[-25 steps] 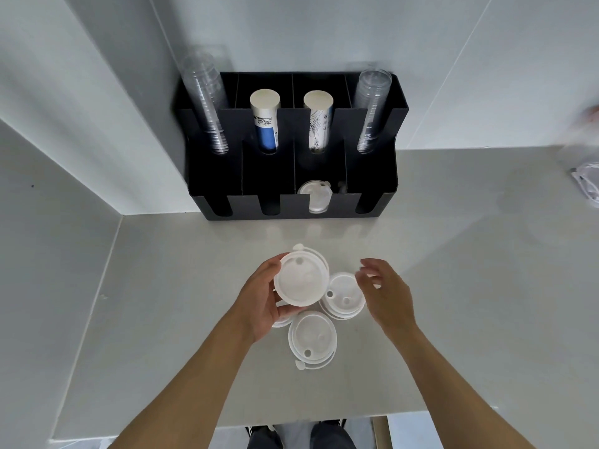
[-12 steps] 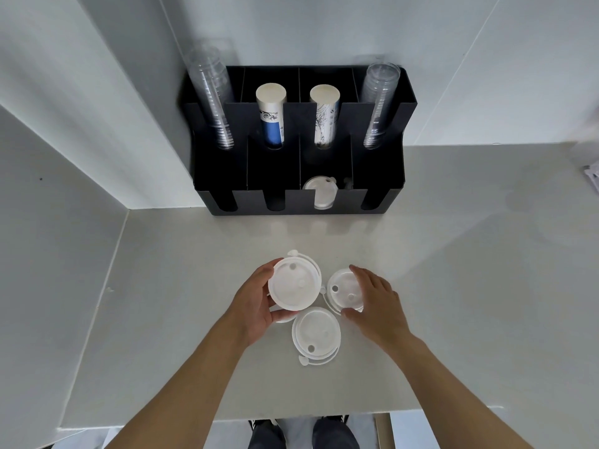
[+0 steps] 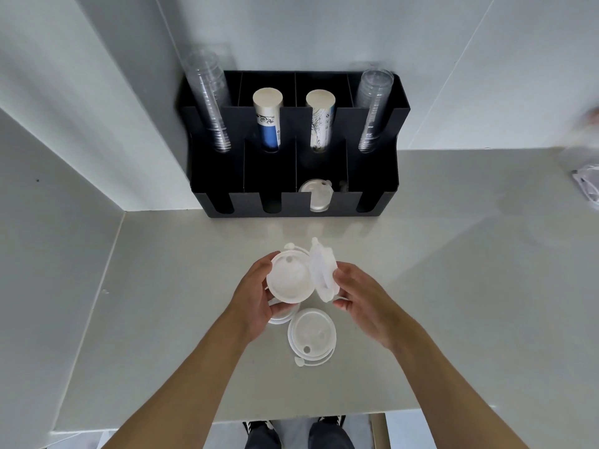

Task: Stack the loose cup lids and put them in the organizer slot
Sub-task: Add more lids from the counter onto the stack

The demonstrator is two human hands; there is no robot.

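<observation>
My left hand (image 3: 251,298) grips a small stack of white cup lids (image 3: 290,277), held flat side toward me above the counter. My right hand (image 3: 359,294) holds another white lid stack (image 3: 322,270) tilted on edge, touching the right side of the left stack. More white lids (image 3: 311,335) lie flat on the counter just below my hands, and an edge of other lids (image 3: 280,317) shows under my left hand. The black organizer (image 3: 291,202) stands against the wall, with several lids (image 3: 316,197) in its third front slot.
In the organizer's back row stand two stacks of clear cups (image 3: 210,102) (image 3: 372,108) and two sleeves of paper cups (image 3: 267,119) (image 3: 319,119). White walls close in the left and back. A plastic-wrapped item (image 3: 586,186) lies at the far right. The counter's front edge (image 3: 291,416) is near me.
My right hand has picked up the lids that lay to the right on the counter and tilted them up against the stack in my left hand.
</observation>
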